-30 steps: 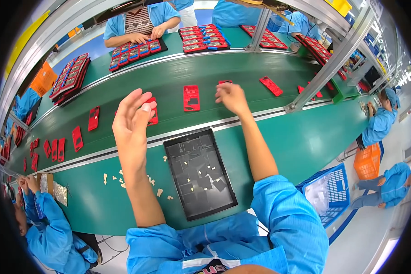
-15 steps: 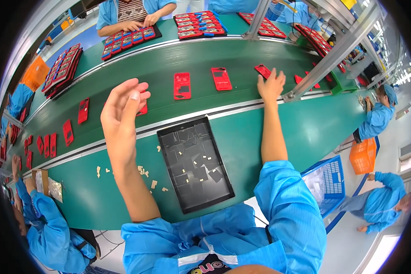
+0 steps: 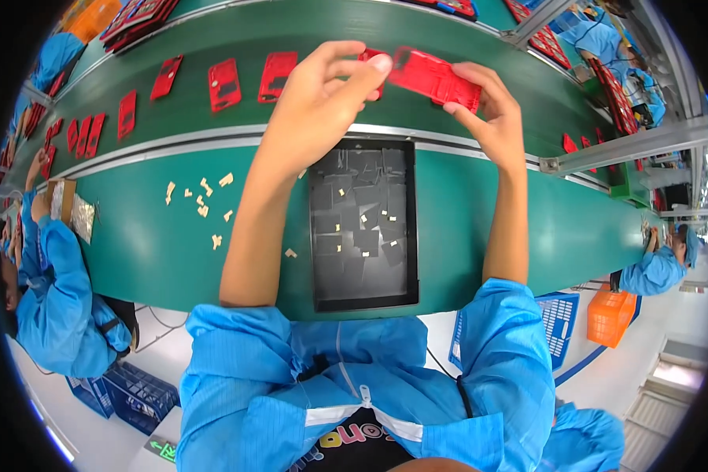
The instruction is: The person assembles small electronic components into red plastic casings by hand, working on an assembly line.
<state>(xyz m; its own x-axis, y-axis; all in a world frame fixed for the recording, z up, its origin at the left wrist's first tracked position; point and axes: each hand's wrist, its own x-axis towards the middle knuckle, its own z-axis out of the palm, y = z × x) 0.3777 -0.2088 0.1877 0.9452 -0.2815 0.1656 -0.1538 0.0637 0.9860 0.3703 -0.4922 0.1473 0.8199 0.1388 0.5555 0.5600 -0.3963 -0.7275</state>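
My right hand [image 3: 492, 110] grips a red phone casing [image 3: 440, 77] by its right end, thumb below and fingers above, over the green belt. The casing is tilted and slightly blurred. Close to its left end is my left hand [image 3: 322, 98], fingers curled in and thumb tip against them; whether something small is pinched there I cannot make out. Behind that thumb another red casing [image 3: 372, 55] shows in part. Below both hands lies a black tray [image 3: 414, 228] with dark film squares [image 3: 365, 239] and small cream pieces in it.
More red casings [image 3: 225, 84] lie in a row along the green belt [image 3: 177, 126]. Loose cream pieces [image 3: 204, 211] are scattered left of the tray. A metal post [image 3: 621, 141] stands to the right. A co-worker in blue [image 3: 63, 291] sits at the left.
My right hand has picked up a red casing from the belt and brought it leftward. My left hand has moved toward the casing. The view has shifted, with the tray now appearing straighter.
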